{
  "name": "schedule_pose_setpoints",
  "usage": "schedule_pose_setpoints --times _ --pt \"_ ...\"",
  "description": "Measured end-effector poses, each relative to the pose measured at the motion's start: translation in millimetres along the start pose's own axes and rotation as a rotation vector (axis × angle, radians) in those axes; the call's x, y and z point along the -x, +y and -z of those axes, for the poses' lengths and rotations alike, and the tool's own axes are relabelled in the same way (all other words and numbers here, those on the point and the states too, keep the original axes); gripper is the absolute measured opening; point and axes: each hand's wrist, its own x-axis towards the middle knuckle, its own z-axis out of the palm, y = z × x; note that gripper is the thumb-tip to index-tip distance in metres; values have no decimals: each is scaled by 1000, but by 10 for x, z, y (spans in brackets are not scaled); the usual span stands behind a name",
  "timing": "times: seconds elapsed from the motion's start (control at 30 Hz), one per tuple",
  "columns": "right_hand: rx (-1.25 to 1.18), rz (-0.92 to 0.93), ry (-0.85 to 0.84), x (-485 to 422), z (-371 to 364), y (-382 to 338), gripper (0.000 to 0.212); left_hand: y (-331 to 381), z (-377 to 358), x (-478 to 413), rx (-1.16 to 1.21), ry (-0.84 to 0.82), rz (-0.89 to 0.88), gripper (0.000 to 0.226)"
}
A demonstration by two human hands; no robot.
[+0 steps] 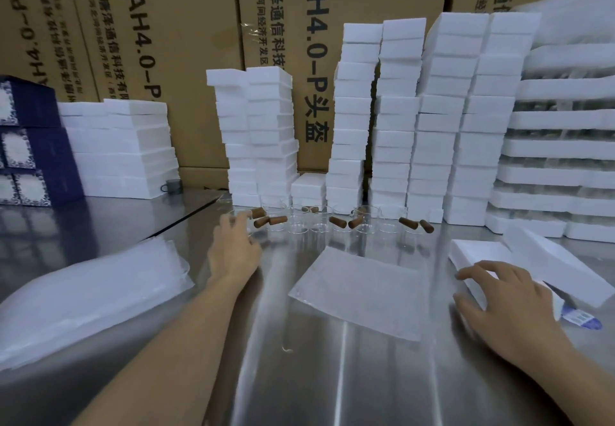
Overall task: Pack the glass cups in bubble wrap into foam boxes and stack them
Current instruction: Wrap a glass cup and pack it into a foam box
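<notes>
Reaching left hand [233,249]: stretched out to the leftmost of the glass cups [319,222], fingers forward and thumb apart. Whether they grip the glass I cannot tell, as the cup is clear and partly behind the hand.
Right hand [509,296]: fingers spread and bent, tips at the near edge of the foam box [479,256], not wrapped round it.
Glass cups: a close row with brown handles [278,220] at the far side of the steel table [332,375], unwrapped, just in front of the foam stacks [356,119].
Bubble wrap sheet [359,292]: flat between the hands, with nothing on it.
Risk, neighbours: the cups stand nearly touching, so drawing the end one out sideways would likely clip the next handle and tip that cup.
Risk, slip: this is smooth glass over hard steel, and a loose pinch could drop it on the way to the sheet.
Risk, stacks: the tall foam stacks lean unevenly, and a knock from the arm could bring them down onto the cups.
Foam box: two white pieces, one tilted on the other; the inside is not visible.
Foam stacks: closed, contents hidden.
Foam trays [559,119]: at far right, with something glassy between the layers, too blurred to name.
Bubble wrap pile [83,292]: at left, near the left forearm.
</notes>
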Motion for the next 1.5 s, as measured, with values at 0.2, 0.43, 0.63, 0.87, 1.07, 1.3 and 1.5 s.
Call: schedule_pose_setpoints --times 0.2,0.43,0.63,0.87,1.07,1.3,1.5 --pt "8 -11 14 -63 -62 -47 32 -245 -125 -391 -30 -51 86 73" --pt "-10 -21 7 -89 -74 -70 32 -277 -233 -525 -66 48 117 18" --pt "-38 -6 52 -77 -100 -84 32 -207 -113 -318 112 218 72 8" --pt "-67 94 110 -11 -82 -175 34 430 212 249 507 333 -249 22" --pt "-274 215 190 66 52 -308 69 1071 313 922 525 144 -747 51" --pt "-288 269 280 73 158 -425 75 1194 362 1054 460 86 -946 69" --pt "-359 290 339 112 245 -494 44 1198 499 1035 505 68 -1032 73"
